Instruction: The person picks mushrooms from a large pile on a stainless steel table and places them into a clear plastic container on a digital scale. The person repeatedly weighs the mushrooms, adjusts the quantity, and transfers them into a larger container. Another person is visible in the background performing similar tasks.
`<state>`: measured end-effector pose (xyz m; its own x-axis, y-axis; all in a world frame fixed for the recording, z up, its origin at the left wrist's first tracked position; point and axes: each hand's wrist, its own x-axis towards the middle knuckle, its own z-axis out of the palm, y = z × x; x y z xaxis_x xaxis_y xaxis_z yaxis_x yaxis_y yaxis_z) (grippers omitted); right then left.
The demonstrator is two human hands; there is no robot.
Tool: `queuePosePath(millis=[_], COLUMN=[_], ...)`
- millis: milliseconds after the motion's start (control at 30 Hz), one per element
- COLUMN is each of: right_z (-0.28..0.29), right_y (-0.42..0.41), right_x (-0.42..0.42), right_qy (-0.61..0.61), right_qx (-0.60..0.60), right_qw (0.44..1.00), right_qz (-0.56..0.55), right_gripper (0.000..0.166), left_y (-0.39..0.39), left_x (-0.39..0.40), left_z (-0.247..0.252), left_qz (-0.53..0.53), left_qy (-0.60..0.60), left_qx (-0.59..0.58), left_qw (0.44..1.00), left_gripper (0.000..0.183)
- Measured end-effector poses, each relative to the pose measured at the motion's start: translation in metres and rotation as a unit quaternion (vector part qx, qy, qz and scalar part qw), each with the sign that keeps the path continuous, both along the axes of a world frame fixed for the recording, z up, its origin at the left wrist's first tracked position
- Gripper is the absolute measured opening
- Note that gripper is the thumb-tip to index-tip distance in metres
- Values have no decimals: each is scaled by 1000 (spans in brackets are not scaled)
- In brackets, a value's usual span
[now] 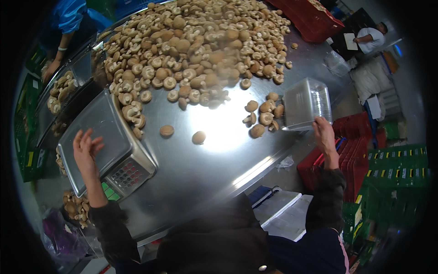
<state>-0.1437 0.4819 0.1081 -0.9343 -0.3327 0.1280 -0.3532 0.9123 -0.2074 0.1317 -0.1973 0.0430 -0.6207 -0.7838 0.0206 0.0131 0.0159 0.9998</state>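
My left hand (87,154) is over the steel pan (102,133) of a digital weighing scale (128,174), its fingers apart and nothing in them. At the right, my right hand (325,135) has its fingers on the near edge of clear plastic trays (301,106), which look nested together. A small group of shiitake mushrooms (266,118) lies just left of the trays. Two single mushrooms, one (167,131) nearer the scale and one (198,137) farther right, rest on the steel table (184,178). A large heap of mushrooms (191,44) covers the table's far part.
A red crate (308,20) stands at the far right. Red crates (349,150) and stacked green crates (397,181) are beyond the table's right edge. A co-worker's arm (63,48) is at far left, near another scale holding mushrooms (62,90). Another person (371,39) is in the background.
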Motion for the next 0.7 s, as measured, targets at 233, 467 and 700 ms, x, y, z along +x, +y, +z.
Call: queuePosePath(millis=[233, 467, 700], right_z=[3, 29, -79], right_y=[-10, -74, -202], right_x=[13, 36, 134], right_qy=[178, 235, -224], right_qx=[13, -133, -227], right_qw=[983, 961, 831], right_qz=[-50, 63, 456], right_gripper=[21, 10, 19], left_y=[120, 206, 238], left_x=[-4, 14, 23], left_z=[-11, -30, -12], left_qz=[-97, -261, -225], left_qy=[-45, -124, -44], left_qx=[123, 264, 612], left_qw=[987, 920, 757], left_gripper=[42, 39, 75])
